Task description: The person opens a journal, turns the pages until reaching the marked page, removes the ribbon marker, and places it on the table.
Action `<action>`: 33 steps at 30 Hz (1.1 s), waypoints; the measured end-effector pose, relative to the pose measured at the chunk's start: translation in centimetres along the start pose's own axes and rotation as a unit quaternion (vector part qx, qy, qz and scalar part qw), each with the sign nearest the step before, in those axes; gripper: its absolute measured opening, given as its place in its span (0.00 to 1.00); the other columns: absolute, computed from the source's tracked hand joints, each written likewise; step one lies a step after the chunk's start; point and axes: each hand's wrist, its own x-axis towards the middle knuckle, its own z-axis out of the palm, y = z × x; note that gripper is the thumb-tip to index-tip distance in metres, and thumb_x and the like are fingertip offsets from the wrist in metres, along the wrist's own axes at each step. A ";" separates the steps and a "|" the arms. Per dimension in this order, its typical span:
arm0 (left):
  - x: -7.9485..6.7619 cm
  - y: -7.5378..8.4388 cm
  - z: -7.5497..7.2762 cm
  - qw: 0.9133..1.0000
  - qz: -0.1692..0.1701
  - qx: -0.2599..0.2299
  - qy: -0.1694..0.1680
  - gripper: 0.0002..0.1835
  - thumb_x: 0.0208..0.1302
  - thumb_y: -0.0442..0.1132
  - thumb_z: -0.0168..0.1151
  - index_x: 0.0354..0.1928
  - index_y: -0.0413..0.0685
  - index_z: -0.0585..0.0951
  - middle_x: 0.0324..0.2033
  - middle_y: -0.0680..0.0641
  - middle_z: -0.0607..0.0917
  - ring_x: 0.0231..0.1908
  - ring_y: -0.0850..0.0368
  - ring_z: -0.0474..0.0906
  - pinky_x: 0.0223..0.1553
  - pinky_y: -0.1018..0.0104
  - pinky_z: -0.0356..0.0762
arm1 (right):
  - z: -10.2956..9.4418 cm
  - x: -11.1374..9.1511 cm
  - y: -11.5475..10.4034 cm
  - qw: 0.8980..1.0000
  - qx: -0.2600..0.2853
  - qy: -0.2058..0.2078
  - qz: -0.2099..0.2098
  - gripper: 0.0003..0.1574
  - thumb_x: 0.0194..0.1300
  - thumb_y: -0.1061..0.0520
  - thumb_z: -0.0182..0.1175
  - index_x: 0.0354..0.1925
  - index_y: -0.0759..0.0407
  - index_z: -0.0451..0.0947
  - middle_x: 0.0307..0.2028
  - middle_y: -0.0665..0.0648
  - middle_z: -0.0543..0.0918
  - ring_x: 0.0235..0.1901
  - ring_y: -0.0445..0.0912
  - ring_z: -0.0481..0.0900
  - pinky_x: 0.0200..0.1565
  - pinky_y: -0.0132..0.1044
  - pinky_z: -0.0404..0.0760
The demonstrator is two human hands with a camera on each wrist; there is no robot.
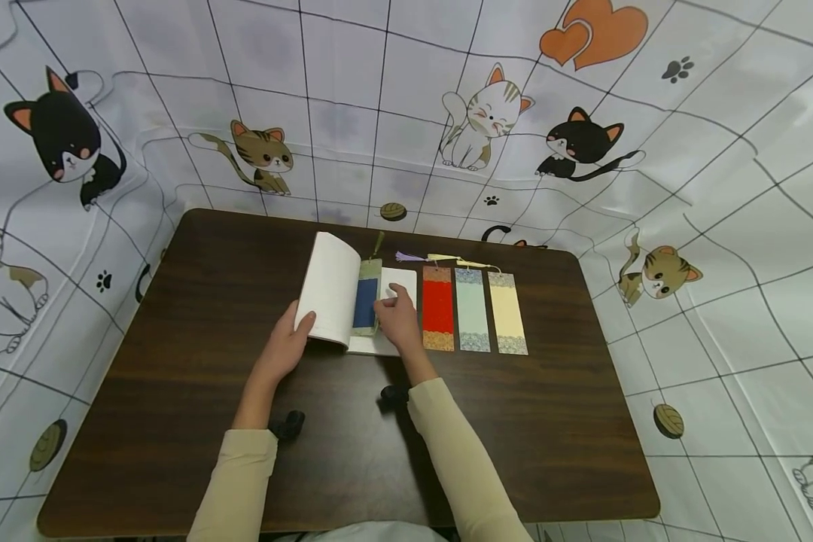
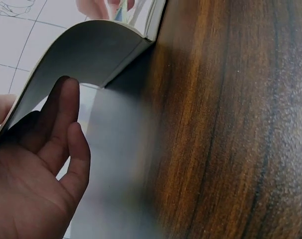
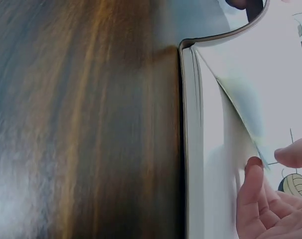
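An open book (image 1: 328,290) lies near the back of the dark table, its left side raised and curving. My left hand (image 1: 286,345) grips that raised side at its lower left, thumb on the white page and fingers (image 2: 66,102) behind the cover. Against the book's inner fold is a blue and green bookmark (image 1: 365,302) with a green tassel. My right hand (image 1: 400,318) holds the bookmark by its right edge. The right wrist view shows the bookmark (image 3: 243,117) tilted up from the page, its edge between thumb and fingertips.
Right of the book lie a red bookmark (image 1: 437,301), a pale green one (image 1: 472,309) and a cream one (image 1: 509,310), side by side with tassels toward the back. Wood-grain table (image 1: 549,436) extends around them. A cat-print sheet (image 1: 352,98) hangs behind.
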 end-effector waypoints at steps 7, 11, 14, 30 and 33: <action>0.2 0.4 -0.2 1.000 -0.001 0.005 0.000 0.37 0.88 0.57 0.44 0.85 0.43 0.54 0.77 0.33 0.67 0.77 0.34 0.64 0.76 0.31 0.60 | 0.5 0.6 -0.3 1.000 0.005 0.006 -0.020 0.27 0.74 0.61 0.62 0.69 0.64 0.78 0.40 0.62 0.89 0.29 0.43 0.78 0.29 0.31 0.75; 0.3 0.6 -0.1 1.000 0.004 0.003 -0.002 0.36 0.88 0.56 0.44 0.85 0.43 0.54 0.77 0.33 0.68 0.76 0.35 0.65 0.76 0.32 0.61 | 0.3 0.9 -0.2 0.999 -0.002 0.024 -0.035 0.24 0.73 0.63 0.62 0.66 0.65 0.81 0.33 0.59 0.86 0.27 0.42 0.74 0.28 0.30 0.72; 0.4 0.8 0.0 1.000 0.009 0.000 -0.004 0.35 0.89 0.56 0.44 0.85 0.43 0.55 0.76 0.33 0.69 0.76 0.35 0.66 0.76 0.33 0.61 | -0.4 1.1 0.0 0.999 -0.010 0.035 -0.038 0.24 0.73 0.64 0.62 0.65 0.64 0.82 0.33 0.60 0.86 0.29 0.43 0.74 0.28 0.31 0.71; 0.2 0.8 0.1 1.000 0.006 -0.003 -0.001 0.34 0.89 0.55 0.45 0.84 0.44 0.57 0.76 0.34 0.70 0.76 0.36 0.66 0.77 0.35 0.62 | -10.0 1.6 2.7 0.996 0.035 0.076 -0.018 0.24 0.81 0.58 0.56 0.70 0.60 0.79 0.46 0.66 0.87 0.20 0.41 0.67 0.24 0.35 0.67; 0.2 0.7 0.2 1.000 0.009 -0.001 0.001 0.34 0.89 0.55 0.45 0.84 0.43 0.57 0.76 0.33 0.70 0.76 0.35 0.66 0.77 0.34 0.62 | -12.4 1.6 3.7 0.995 0.030 0.094 -0.016 0.25 0.80 0.59 0.55 0.70 0.61 0.79 0.48 0.68 0.87 0.18 0.40 0.63 0.24 0.34 0.65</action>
